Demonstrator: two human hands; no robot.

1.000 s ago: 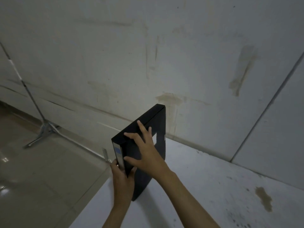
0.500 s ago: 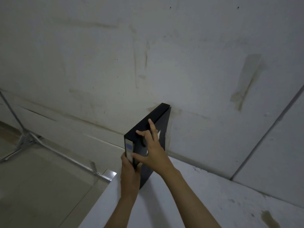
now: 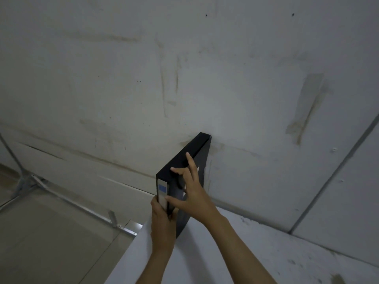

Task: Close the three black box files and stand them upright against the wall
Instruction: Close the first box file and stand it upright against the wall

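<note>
One slim matte-black box file [image 3: 190, 155] upright on smooth white table [image 3: 225, 255] against stained wall [image 3: 184, 78]; left hand [image 3: 162, 224] gripping spine, right hand [image 3: 195, 194] spread flat on it.

surface [image 3: 266, 255]: white, speckled, brownish stain at near right | floor [image 3: 51, 247]: glossy beige | metal stand [image 3: 25, 180]: legs splayed on floor, far left

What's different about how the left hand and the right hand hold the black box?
The left hand grips the black box file low down at its labelled spine; the right hand sits higher, on its side. The left hand's fingers are mostly hidden; the right hand's are spread wide, reaching the top edge. Both touch the same upright file.
</note>
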